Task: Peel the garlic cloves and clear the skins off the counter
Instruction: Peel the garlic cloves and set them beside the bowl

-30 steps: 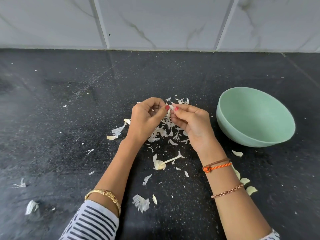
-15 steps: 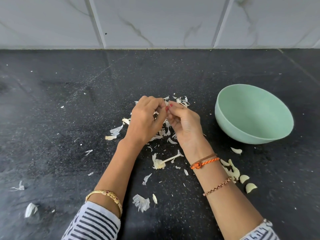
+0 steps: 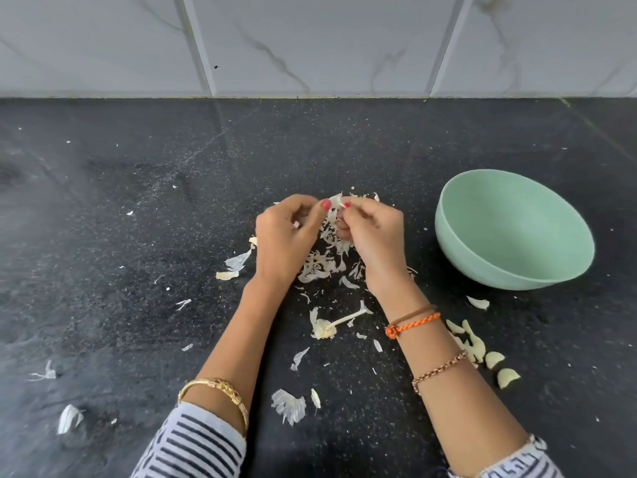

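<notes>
My left hand [image 3: 286, 236] and my right hand [image 3: 374, 236] meet over the middle of the black counter [image 3: 138, 236]. Both pinch a small garlic clove [image 3: 335, 202] with a flap of white skin sticking up between the thumbs. A heap of papery skins [image 3: 324, 263] lies right under the hands. A garlic stem with its root end [image 3: 327, 326] lies just in front. Peeled cloves [image 3: 496, 360] sit by my right forearm.
An empty mint-green bowl [image 3: 572, 270] stands at the right, close to my right hand. Loose skin scraps [image 3: 289, 405] lie scattered toward the front and left, among them one [image 3: 69, 417] near the left edge. A marble-tiled wall [image 3: 310, 43] backs the counter.
The hands have parted slightly and a flap of skin now stands up between the thumbs. The view has shifted a little, showing more peeled cloves beside the right forearm.
</notes>
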Demonstrator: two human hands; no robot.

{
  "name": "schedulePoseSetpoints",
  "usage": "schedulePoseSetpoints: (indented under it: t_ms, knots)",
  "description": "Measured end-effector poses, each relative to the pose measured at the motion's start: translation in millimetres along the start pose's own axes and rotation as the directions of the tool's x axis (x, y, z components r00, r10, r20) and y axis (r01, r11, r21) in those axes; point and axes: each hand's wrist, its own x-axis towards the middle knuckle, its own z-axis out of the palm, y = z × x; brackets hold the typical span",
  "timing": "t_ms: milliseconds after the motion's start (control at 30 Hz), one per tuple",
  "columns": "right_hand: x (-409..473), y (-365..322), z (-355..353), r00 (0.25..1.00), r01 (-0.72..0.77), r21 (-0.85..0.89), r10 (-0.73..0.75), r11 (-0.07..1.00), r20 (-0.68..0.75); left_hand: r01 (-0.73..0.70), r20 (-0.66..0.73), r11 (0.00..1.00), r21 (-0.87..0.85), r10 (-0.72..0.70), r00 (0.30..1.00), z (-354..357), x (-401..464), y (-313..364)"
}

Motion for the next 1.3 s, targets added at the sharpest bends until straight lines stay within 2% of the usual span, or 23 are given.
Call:
schedulePoseSetpoints:
  t_ms: [100, 267, 400, 533, 667, 733, 800, 867, 933, 1000, 1200, 1300]
  knots:
    - [2.8, 4.4, -0.5, 0.99, 0.134, -0.148, -0.138, 0.98, -0.012, 0.093, 0.073, 0.983, -0.162, -0.082, 0.994, 5.8, -2.7, 9.2]
    - [6.1, 15.0, -2.0, 0.949, 0.28, -0.413, -0.316, 0.867, -0.019, 0.103, 0.078, 0.983, -0.152, -0.092, 0.993, 9.2, -4.7, 12.9]
    - [9.1, 18.2, -4.4, 0.919, 0.345, -0.5, -0.394, 0.795, 0.007, 0.115, 0.062, 0.973, -0.201, -0.105, 0.993, 7.2, -3.9, 13.8]
    - [6.8, 16.5, -3.3, 0.932, 0.347, -0.406, -0.358, 0.845, 0.052, 0.255, 0.092, 0.872, -0.418, -0.239, 0.967, 4.2, -2.0, 17.9]
    - [5.7, 10.2, -4.6, 0.973, 0.217, -0.202, -0.195, 0.955, 0.124, 0.42, 0.171, 0.716, -0.557, -0.396, 0.902, 1.8, 1.1, 19.0]
    - [6.8, 8.3, -7.3, 0.979, 0.164, -0.131, -0.145, 0.978, 0.147, 0.47, 0.201, 0.683, -0.559, -0.439, 0.876, 1.7, 1.6, 17.6]
    - [7.4, 9.3, -8.7, 0.976, 0.216, -0.166, -0.206, 0.962, 0.073, 0.466, 0.198, 0.675, -0.572, -0.437, 0.877, 2.5, 1.0, 17.8]
    - [8.0, 13.4, -9.2, 0.933, 0.33, -0.296, -0.357, 0.896, -0.041, 0.451, 0.179, 0.647, -0.615, -0.442, 0.879, 3.2, 0.8, 17.6]
    - [8.0, 16.2, -7.6, 0.866, 0.414, -0.433, -0.493, 0.801, -0.083, 0.424, 0.141, 0.654, -0.627, -0.44, 0.887, 3.1, 0.9, 18.5]
    - [7.7, 18.8, -5.4, 0.833, 0.468, -0.482, -0.552, 0.741, -0.041, 0.393, 0.103, 0.666, -0.634, -0.431, 0.896, 3.5, 0.3, 19.2]
    - [6.1, 16.5, -2.9, 0.819, 0.497, -0.433, -0.572, 0.752, -0.053, 0.336, 0.01, 0.741, -0.582, -0.406, 0.914, 3.1, 0.3, 17.5]
    - [6.2, 14.3, -2.5, 0.859, 0.488, -0.298, -0.512, 0.82, -0.001, 0.288, 0.005, 0.786, -0.547, -0.341, 0.94, 3.9, 0.2, 17.5]
